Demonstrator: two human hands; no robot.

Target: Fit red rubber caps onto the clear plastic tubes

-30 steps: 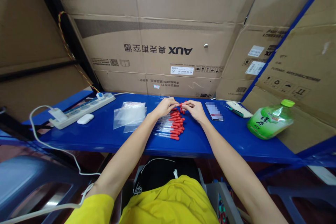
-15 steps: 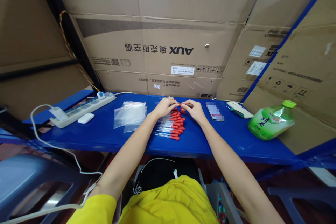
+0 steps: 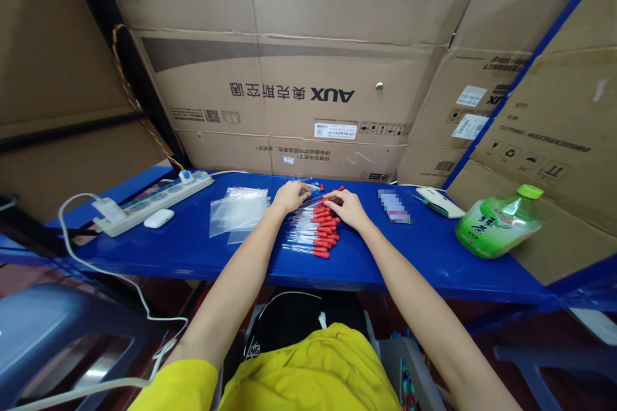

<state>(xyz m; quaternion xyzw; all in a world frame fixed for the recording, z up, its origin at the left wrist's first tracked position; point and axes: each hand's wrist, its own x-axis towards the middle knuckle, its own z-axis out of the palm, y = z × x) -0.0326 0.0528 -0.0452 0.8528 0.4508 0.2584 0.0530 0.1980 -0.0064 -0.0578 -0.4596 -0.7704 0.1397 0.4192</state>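
Observation:
Several glass droppers (image 3: 322,234), clear thin tubes with red rubber bulbs, lie side by side in a row on the blue table, bulbs to the right. At the far end of the row, my left hand (image 3: 290,196) has its fingers curled around the tube of a dropper whose red bulb (image 3: 322,187) points right. The thumb and forefinger of my right hand (image 3: 350,208) are closed at the red end of another dropper at the top of the row. One more red bulb (image 3: 341,189) shows just behind the right hand.
Clear plastic bags (image 3: 241,210) lie left of the droppers. Further left are a white power strip (image 3: 157,201) and a small white case (image 3: 159,218). To the right are a phone (image 3: 394,205), a green-handled tool (image 3: 434,205) and a green tea bottle (image 3: 499,225). Cardboard walls the table's back.
My hands, which met at one red bulb, have moved apart. The left hand has shifted left, and the right hand has come slightly left and nearer to the row.

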